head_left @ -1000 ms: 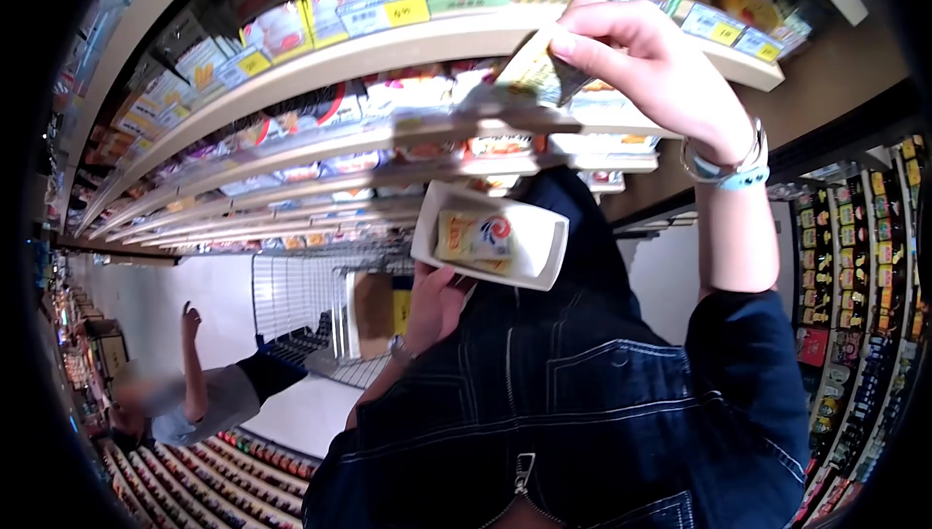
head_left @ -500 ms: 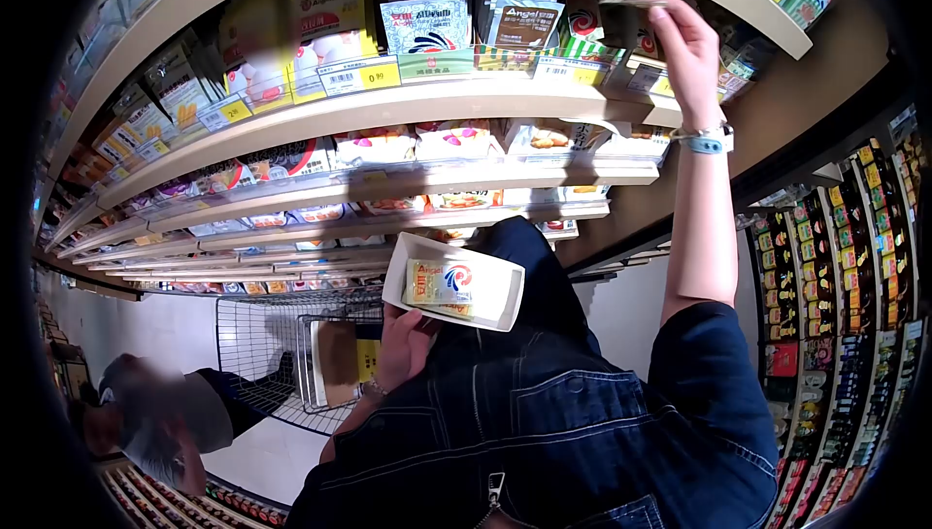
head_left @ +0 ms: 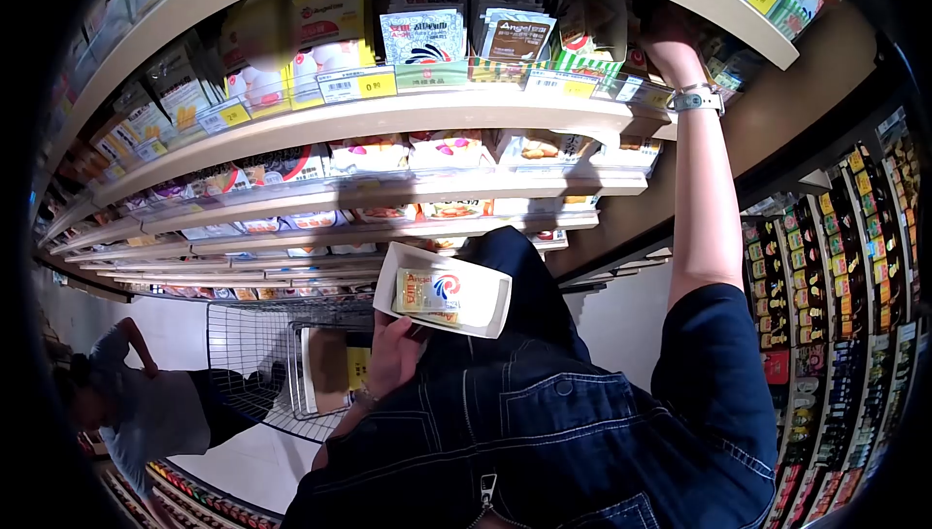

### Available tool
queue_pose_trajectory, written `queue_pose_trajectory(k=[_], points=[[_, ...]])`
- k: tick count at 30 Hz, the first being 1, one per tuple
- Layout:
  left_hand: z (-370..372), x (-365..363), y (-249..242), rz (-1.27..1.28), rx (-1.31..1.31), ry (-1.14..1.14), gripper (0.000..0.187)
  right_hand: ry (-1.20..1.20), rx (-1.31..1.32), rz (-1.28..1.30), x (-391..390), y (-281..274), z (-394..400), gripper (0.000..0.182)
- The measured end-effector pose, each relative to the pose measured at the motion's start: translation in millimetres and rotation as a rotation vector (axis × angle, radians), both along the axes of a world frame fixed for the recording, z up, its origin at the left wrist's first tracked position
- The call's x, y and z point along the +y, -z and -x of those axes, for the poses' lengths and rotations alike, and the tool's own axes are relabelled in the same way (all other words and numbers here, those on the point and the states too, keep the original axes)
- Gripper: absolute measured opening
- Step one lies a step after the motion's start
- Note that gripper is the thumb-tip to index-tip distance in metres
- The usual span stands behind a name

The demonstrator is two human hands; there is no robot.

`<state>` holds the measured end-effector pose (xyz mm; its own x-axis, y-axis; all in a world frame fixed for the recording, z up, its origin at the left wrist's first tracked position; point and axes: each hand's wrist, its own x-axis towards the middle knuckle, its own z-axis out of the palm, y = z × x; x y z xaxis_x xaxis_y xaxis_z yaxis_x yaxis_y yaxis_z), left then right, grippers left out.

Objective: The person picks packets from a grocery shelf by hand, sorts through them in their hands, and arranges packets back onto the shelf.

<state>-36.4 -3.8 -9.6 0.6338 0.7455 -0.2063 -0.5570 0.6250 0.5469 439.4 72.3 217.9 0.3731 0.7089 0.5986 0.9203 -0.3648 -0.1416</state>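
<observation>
My left hand [head_left: 392, 354] grips a small white open box [head_left: 485, 308] by its near left edge, in front of my body. Inside the box lie several sachets [head_left: 427, 291] printed "Angel" with a red and blue swirl. My right arm is stretched up to the upper shelf, and my right hand [head_left: 672, 49] reaches in among the packets at its right end. Its fingers are hidden in shadow under the shelf above. Left of that hand stand brown "Angel" packets [head_left: 517, 36] and silver-blue packets [head_left: 424, 36].
Price tags [head_left: 357, 84] line the shelf edge. Lower shelves hold more bagged goods [head_left: 451, 148]. At lower left stands a wire shopping cart [head_left: 243, 335] with a carton inside, and another person [head_left: 160, 403] is beside it. Stocked shelves [head_left: 815, 325] run along the right.
My right hand has gone from above the shelf front, pinching a thin packet, deeper into the shelf. The box stays in my left hand. The other person has shifted, an arm now bent.
</observation>
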Motion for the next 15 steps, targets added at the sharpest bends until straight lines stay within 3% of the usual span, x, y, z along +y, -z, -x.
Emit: queue_pose_trajectory(k=[2,6,9,15], points=[[-2.2,0.4,-0.7,-0.001,-0.001,0.011,0.051,0.147,-0.098,0.213,7.1,-1.4,-0.2,0.032],[-7.6,0.8,-0.2,-0.069,0.057,0.004,0.052,0.132,-0.116,0.296,8.0,7.5,-12.5,0.032],[-14.7,-1.2,10.8,-0.092,0.089,-0.166,0.059,0.014,-0.107,0.216,20.7,13.7,-13.6,0.032],[-12.6,1.2,10.3,0.002,0.063,-0.105,0.069,-0.217,-0.059,-0.099,34.6,22.1,71.4,0.033]])
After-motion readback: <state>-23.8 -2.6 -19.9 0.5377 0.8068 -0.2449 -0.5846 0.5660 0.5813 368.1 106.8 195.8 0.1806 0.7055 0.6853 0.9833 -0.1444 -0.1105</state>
